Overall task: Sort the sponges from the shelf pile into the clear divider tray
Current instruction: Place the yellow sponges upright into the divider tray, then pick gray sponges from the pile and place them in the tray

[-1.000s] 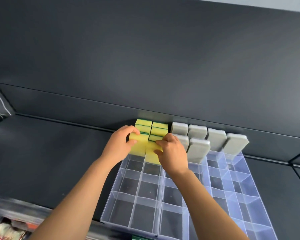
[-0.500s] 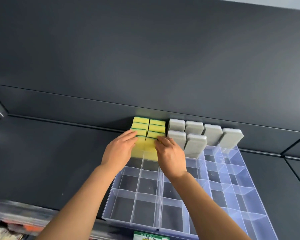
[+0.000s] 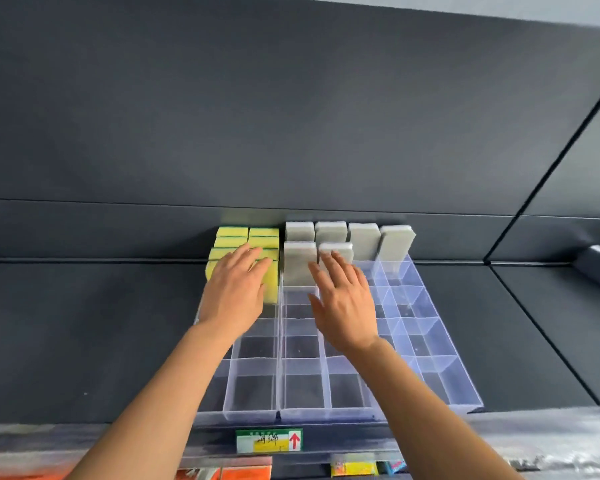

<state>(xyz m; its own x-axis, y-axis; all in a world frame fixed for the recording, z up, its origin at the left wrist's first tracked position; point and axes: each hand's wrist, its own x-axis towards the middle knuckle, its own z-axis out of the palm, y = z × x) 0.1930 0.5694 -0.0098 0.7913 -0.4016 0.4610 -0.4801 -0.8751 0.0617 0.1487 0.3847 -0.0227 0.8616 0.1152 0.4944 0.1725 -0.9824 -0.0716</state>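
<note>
A dark grey shelf [image 3: 84,341] with a dark back panel carries a clear plastic divider tray [image 3: 440,382] that runs from the front lip to the back wall. At the tray's far end, yellow rectangular sponges with green scouring backs [image 3: 246,237] stand on edge in the two left columns, and grey rectangular sponges [image 3: 364,242] stand likewise in the columns to their right; the nearer compartments are empty. No loose pile shows in view. The left hand [image 3: 238,292] lies open, fingers spread flat on the front yellow sponges, gripping nothing. The right hand [image 3: 345,303] is open too, fingertips at the front grey sponges, holding nothing. Both rows lie straight ahead of the hands, long axes upright.
</note>
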